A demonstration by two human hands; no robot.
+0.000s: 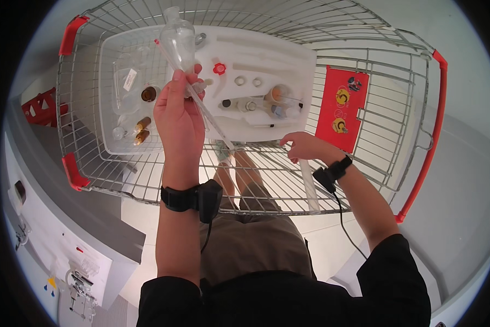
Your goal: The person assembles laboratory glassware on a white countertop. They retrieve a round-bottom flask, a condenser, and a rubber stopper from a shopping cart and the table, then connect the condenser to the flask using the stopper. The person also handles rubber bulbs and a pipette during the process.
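Observation:
My left hand [178, 109] is closed around the narrow lower part of a clear, pear-shaped separatory funnel [178, 43], raised upright over the shopping cart. A slim clear rod with a red end [217, 129] slants across the same grip; its lower end points toward me. My right hand [310, 147] hovers over the cart's near side, fingers loosely bent and apart, with nothing visible between them. Just beneath it, a pale, translucent tube [311, 191] stretches toward the cart's near rim; whether the hand touches it is hidden.
The wire cart [397, 103] surrounds a white foam tray [256, 38] with recesses for glassware, and a clear plastic bin [106, 103]. Brown bottles [142, 131] lie in the bin. A red panel [340, 109] hangs at the right. Grey counters [87, 218] flank me.

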